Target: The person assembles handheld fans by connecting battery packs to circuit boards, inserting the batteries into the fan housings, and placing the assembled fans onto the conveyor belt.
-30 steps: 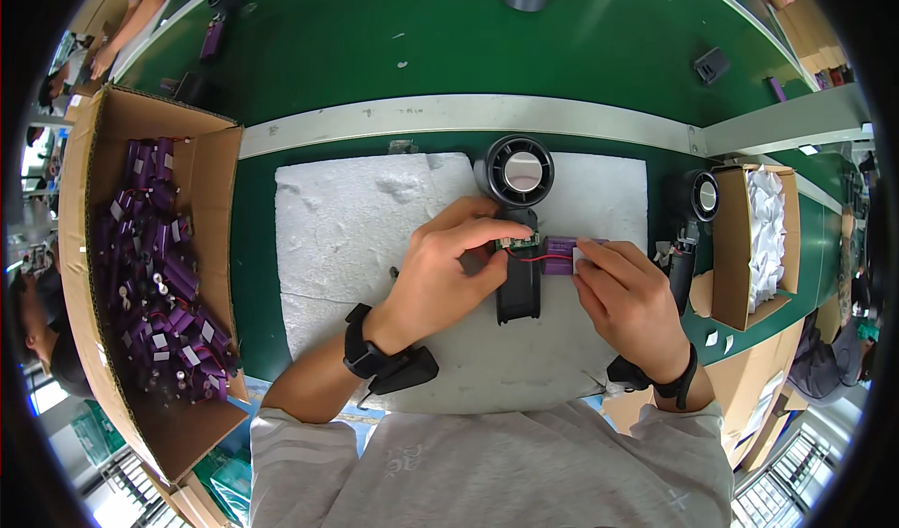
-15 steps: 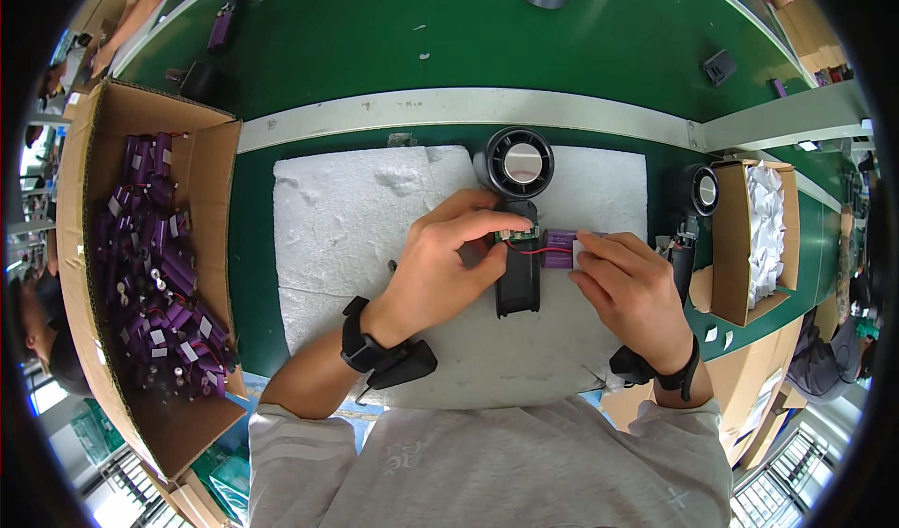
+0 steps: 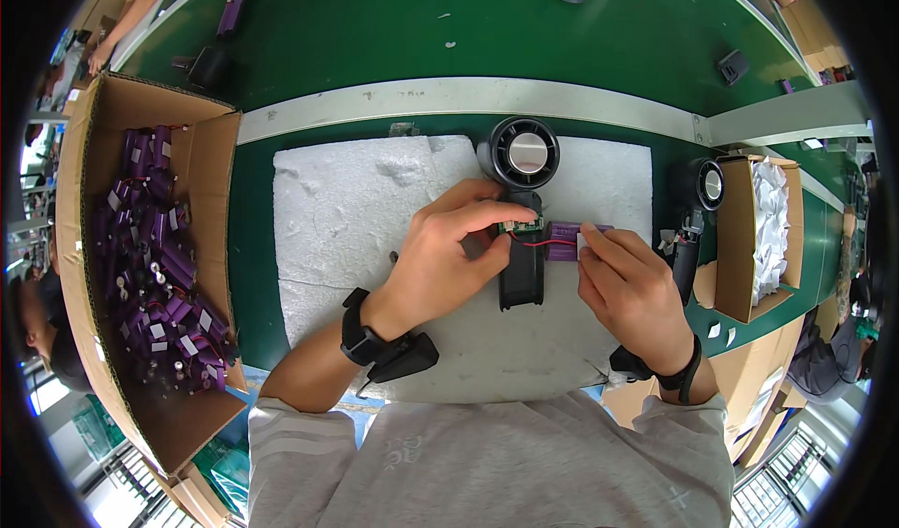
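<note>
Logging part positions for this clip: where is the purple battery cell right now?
In the head view, the purple battery cell is right of centre, pinched by the right hand beside the black handheld fan, over the white foam pad.

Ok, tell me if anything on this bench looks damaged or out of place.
Only the white foam pad: its top edge is chipped and its surface dented. The black handheld fan lies flat on it, and the purple battery hangs beside the handle on wires, held by the right hand.
</note>
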Available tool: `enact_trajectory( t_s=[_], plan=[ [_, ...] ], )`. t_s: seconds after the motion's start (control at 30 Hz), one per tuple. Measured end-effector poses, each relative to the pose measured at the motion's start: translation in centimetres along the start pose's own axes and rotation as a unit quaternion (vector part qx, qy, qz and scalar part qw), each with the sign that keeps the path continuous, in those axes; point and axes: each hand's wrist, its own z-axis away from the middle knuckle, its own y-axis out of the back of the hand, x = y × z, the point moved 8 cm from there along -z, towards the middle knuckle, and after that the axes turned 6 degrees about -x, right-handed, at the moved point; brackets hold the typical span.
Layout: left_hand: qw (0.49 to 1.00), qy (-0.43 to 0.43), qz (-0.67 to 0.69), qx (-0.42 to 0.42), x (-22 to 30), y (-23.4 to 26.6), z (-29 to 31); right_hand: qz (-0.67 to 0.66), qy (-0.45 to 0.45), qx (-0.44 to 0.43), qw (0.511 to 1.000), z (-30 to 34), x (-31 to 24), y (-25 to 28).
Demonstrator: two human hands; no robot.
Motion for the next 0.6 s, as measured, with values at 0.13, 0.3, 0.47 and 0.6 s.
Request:
enact_trajectory(
  t_s=[0.13,0.3,0.47,0.6],
  plan=[
    [1.0,-0.002,-0.009,-0.003,0.08,-0.08,-0.02,-0.035,-0.008,-0.004,0.999,-0.19,0.48,0.33],
    [1.0,-0.008,-0.001,-0.003,0.19,-0.01,-0.06,-0.066,-0.015,-0.015,0.998,-0.45,0.78,0.65],
    [1.0,-0.008,-0.002,-0.006,0.23,0.03,-0.07,-0.063,-0.01,-0.023,0.998,-0.42,0.77,0.59],
    [1.0,-0.004,0.001,-0.004,0.14,0.02,-0.04,-0.044,-0.009,-0.017,0.999,-0.29,0.54,0.52]
  ],
)
